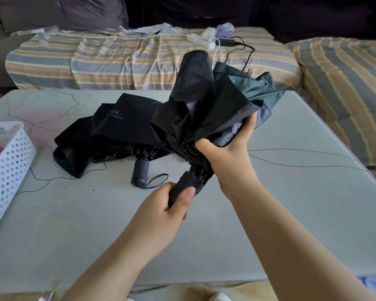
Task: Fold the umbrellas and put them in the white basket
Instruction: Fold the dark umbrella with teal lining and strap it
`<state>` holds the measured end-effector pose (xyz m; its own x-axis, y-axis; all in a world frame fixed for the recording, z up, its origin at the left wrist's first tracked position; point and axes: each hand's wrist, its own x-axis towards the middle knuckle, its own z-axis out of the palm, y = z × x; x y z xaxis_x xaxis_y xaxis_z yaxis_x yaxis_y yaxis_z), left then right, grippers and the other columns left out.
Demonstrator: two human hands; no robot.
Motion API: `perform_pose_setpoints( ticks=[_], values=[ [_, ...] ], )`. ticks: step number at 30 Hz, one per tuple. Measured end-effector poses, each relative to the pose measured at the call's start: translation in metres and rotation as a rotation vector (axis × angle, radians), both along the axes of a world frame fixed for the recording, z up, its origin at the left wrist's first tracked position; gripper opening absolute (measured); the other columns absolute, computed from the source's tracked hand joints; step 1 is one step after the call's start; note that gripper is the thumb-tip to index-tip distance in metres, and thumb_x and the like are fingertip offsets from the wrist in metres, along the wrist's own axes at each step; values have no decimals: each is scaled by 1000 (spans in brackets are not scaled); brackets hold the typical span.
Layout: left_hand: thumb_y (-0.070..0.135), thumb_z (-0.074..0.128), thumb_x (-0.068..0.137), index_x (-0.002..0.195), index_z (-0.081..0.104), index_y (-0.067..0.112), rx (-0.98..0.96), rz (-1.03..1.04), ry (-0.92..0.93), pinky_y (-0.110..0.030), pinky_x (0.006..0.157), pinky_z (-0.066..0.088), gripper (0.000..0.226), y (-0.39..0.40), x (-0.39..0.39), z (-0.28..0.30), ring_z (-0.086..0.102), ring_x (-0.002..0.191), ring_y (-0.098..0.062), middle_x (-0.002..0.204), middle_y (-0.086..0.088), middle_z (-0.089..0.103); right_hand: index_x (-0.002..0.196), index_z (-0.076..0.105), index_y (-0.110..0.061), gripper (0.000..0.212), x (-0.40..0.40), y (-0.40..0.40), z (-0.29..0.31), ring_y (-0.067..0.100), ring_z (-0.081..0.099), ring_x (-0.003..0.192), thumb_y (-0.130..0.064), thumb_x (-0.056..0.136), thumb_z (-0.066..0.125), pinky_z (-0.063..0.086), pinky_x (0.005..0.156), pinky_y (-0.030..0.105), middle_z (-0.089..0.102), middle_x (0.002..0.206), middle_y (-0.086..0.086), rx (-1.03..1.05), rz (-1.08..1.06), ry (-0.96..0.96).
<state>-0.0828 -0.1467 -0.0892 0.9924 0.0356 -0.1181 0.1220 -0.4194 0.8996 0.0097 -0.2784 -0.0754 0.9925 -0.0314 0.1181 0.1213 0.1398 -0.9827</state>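
Observation:
I hold a collapsed umbrella (206,105) with black lining and dark green outside above the table, its loose canopy pointing up and away. My left hand (172,205) grips its dark handle (186,185). My right hand (228,148) grips the bunched canopy just above the ribs. A second black umbrella (109,131), printed "UV", lies loosely collapsed on the table to the left, its handle (140,170) and wrist strap pointing toward me. The white basket (9,166) stands at the table's left edge, with pink and white items inside.
The pale table (291,203) has thin dark line markings. Behind it is a sofa with a striped cover (117,59), carrying a white power strip (201,41) and black cables. More striped fabric lies at the right.

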Motion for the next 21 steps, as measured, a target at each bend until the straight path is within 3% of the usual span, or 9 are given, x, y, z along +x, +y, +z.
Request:
perform_pose_setpoints(
  ticks=[1,2,5,7,9,12,15,17,21],
  values=[
    [50,45,89,76,51,16,-4,0,3,-31,58,41,37,0,0,1,46,51,-9,59,10,56,139,-3,-61,111,1,-1,0,-4,61,77,-6,75,69,56,76,29,50,131,-14,18,20,24],
    [51,45,89,76,51,16,-1,-1,3,-31,58,41,38,0,0,1,46,50,-9,59,11,55,138,-3,-63,110,1,-1,1,-2,62,77,-7,75,68,56,76,30,49,133,-14,29,31,41],
    [51,44,88,75,50,17,37,-19,-9,-25,56,39,37,0,-1,2,44,48,-5,56,14,54,138,6,-59,109,-1,2,3,8,60,112,-20,66,78,53,93,41,47,140,-10,7,17,31],
    [54,43,86,75,48,18,76,-41,-22,-17,51,34,38,-1,-2,5,42,45,-3,52,17,52,138,12,-52,106,-2,3,5,10,58,115,-23,63,81,53,94,43,51,135,-10,-26,-18,21],
    [61,39,78,75,48,18,99,-55,-41,-16,46,32,44,-3,-3,7,41,44,-4,52,11,50,139,8,-57,109,-1,3,5,8,60,110,-16,67,79,55,90,42,50,136,-12,-10,-42,26],
    [59,42,82,77,46,19,140,-58,-65,-20,46,31,40,-4,-3,6,40,45,-7,63,-4,53,136,4,-65,109,-3,3,5,8,65,81,-4,73,68,59,78,41,53,131,-13,21,-69,51],
    [49,45,87,78,45,20,171,-53,-76,-20,47,33,31,-6,-3,3,42,46,-8,62,-1,52,139,1,-63,109,-7,5,7,2,61,64,1,76,62,56,68,31,53,114,-27,15,-115,44],
    [46,46,90,78,43,21,168,-35,-87,-21,46,35,27,-9,-3,0,44,47,-8,59,2,50,142,0,-59,108,-10,5,9,-1,58,59,6,78,59,52,63,26,49,106,-34,24,-121,24],
    [46,47,88,82,47,20,166,-11,-134,-20,44,32,26,-8,-3,0,44,45,-8,49,6,45,143,-1,-56,107,-12,6,10,0,58,64,7,79,57,49,60,20,46,111,-35,60,-148,5]
  ],
)
